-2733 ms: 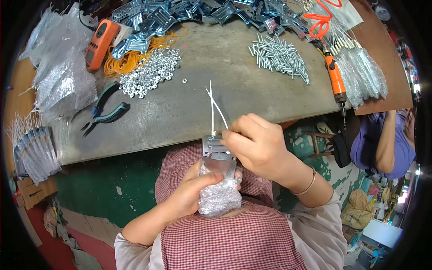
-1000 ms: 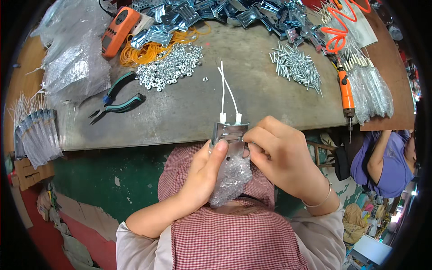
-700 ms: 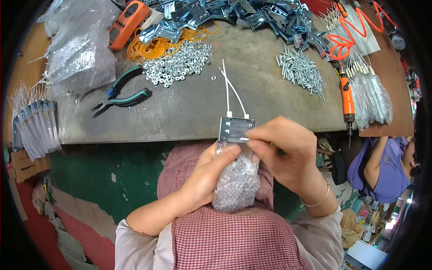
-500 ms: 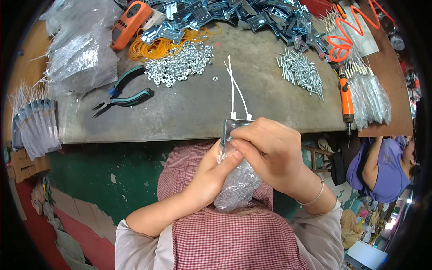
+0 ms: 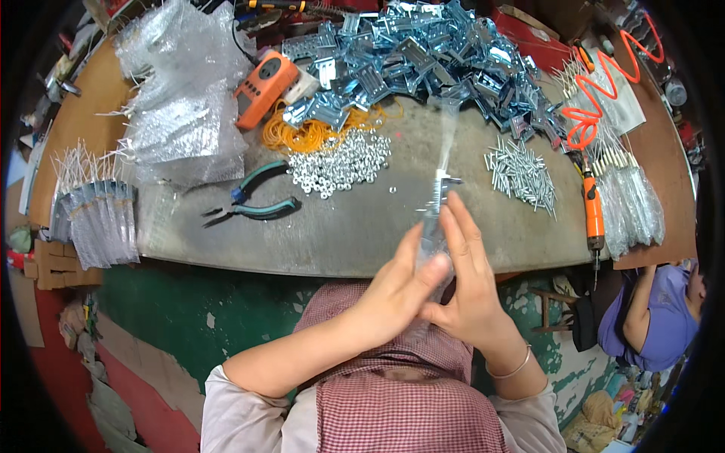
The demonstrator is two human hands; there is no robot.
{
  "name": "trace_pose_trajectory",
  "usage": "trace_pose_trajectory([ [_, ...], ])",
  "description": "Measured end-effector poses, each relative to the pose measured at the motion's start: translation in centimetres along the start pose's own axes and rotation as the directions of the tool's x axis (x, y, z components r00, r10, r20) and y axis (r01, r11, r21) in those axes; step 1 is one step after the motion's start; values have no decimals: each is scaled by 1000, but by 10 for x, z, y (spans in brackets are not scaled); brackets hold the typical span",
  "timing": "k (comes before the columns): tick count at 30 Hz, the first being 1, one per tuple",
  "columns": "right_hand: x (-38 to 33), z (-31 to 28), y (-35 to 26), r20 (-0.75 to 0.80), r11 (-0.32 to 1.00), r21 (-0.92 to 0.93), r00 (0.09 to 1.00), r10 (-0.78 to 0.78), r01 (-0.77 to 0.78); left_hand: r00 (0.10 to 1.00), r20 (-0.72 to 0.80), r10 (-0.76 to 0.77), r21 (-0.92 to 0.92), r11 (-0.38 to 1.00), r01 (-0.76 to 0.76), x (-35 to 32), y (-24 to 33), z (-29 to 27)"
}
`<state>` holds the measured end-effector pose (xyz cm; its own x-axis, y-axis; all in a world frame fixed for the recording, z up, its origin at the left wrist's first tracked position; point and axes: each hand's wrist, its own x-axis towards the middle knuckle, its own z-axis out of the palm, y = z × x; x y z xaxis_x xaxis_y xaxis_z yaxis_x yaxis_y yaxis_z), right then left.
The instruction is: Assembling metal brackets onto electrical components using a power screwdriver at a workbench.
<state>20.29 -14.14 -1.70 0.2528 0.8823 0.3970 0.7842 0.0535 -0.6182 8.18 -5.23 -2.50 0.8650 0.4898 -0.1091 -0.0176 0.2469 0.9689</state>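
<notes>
Just over the table's front edge, a flat metal part (image 5: 437,198) stands edge-on between my hands, its lower end in clear bubble wrap (image 5: 430,243). Its white wires (image 5: 444,155) point away from me, smeared by motion. My left hand (image 5: 393,294) grips the wrapped part from the left, thumb across it. From the right, my right hand (image 5: 474,291) presses it with fingers long and close together. The wrap's lower end is mostly hidden behind my hands.
Teal-handled pliers (image 5: 253,205), loose nuts (image 5: 340,164) and orange rubber bands (image 5: 321,134) lie left. Metal brackets (image 5: 423,57) are heaped at the back. Screws (image 5: 521,175) and an orange power screwdriver (image 5: 593,211) are right. Bubble bags (image 5: 192,113) and wrapped parts (image 5: 102,223) fill the left side. A person (image 5: 657,317) sits far right.
The part has turned from face-on to edge-on and moved up and right in view. My right hand has gone from pinching its front to lying along its side. The view has shifted.
</notes>
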Motion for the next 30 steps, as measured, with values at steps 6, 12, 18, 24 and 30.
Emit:
trace_pose_trajectory([
  [6,-15,15,43,-58,889,403,964,260,-215,976,182,115,674,708,-210,13,13,-26],
  [12,-7,8,34,22,965,138,974,224,-225,773,-107,625,994,63,87,127,57,-135],
  [18,-6,12,36,0,938,233,964,264,-257,838,-251,485,918,-157,365,170,54,-150],
  [24,-6,13,38,-2,932,233,958,286,-278,697,-383,606,915,355,193,129,65,-141],
  [30,-10,14,41,56,920,291,965,257,-262,824,-244,511,704,678,-211,58,10,-50],
])
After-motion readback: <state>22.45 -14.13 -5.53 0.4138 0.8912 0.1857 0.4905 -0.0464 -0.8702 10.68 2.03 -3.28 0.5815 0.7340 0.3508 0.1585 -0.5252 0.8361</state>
